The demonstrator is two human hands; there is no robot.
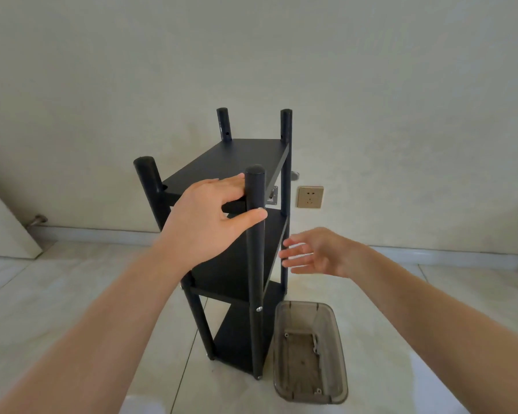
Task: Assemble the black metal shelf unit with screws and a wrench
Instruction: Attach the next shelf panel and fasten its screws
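The black metal shelf unit (231,162) stands upright on the tiled floor, with three shelves between four round posts. My left hand (204,216) holds the front edge of the top shelf beside the near right post (256,264): fingers lie on top, the thumb presses from below next to a silver screw head (260,208). Another screw (259,308) shows lower on that post. My right hand (317,252) is open with straight fingers, its tips at the far right post at middle-shelf height. I cannot tell whether they touch it.
A translucent grey plastic box (338,339) sits on the floor just right of the unit's foot, holding a small wrench (316,345) and a few screws (286,335). The wall with a socket (310,197) is close behind. A door panel (0,228) leans in at the left.
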